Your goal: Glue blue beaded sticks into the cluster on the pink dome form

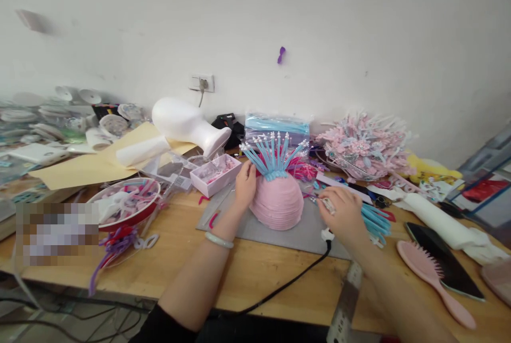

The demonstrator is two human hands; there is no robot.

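A pink ribbed dome-shaped headpiece with a fan of blue spikes on top stands on a grey mat. My left hand rests against its left side, fingers curled onto it, a pale bangle on the wrist. My right hand lies to its right on the mat, fingers closed round a small white tool whose black cord trails toward me. More blue spikes lie just beyond that hand.
A white foam mannequin head lies at the back. A pink box, a red-rimmed bowl of trims, pink flower ornaments, a pink hairbrush and a black mirror crowd the wooden table.
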